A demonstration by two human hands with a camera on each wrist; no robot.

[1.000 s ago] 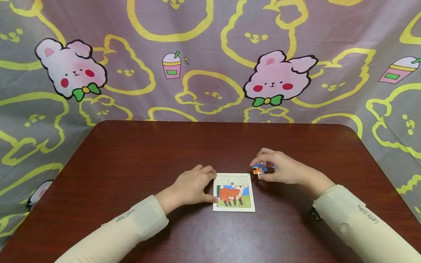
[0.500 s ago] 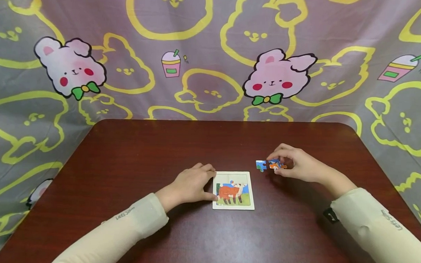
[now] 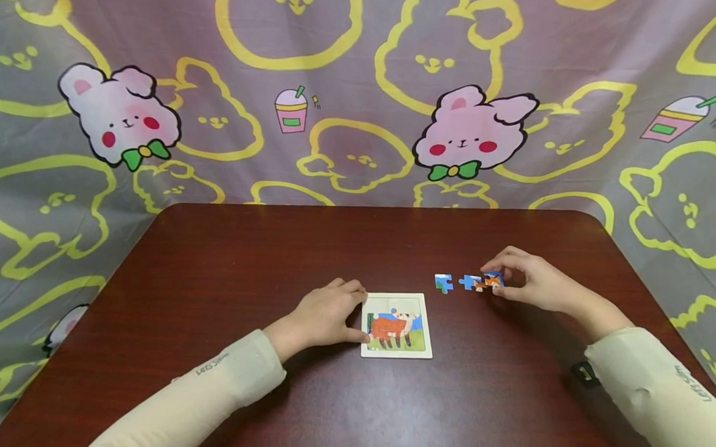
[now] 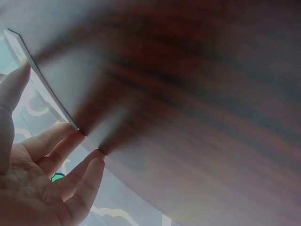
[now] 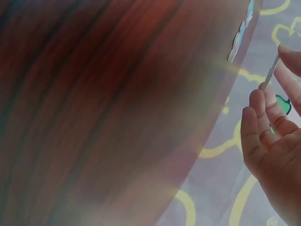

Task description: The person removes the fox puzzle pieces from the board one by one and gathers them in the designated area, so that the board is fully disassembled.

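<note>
The right hand point(image 3: 538, 283) pinches a puzzle piece point(image 3: 495, 279) between thumb and fingertips; the fingers cover part of it, and the right wrist view shows only its edge. The left hand point(image 3: 322, 315), fingers extended, touches the left side of the puzzle tray point(image 3: 397, 357). A blue-and-green piece point(image 3: 443, 282) and a blue-and-orange piece point(image 3: 469, 282) lie between tray and right hand; whether the latter touches the held piece cannot be determined. A patterned curtain point(image 3: 353, 85) hangs behind the table point(image 3: 264, 253).

Cloth-walled tabletop nook, cartoon-print cloth point(image 3: 353, 85), brown table point(image 3: 311, 248)
</note>
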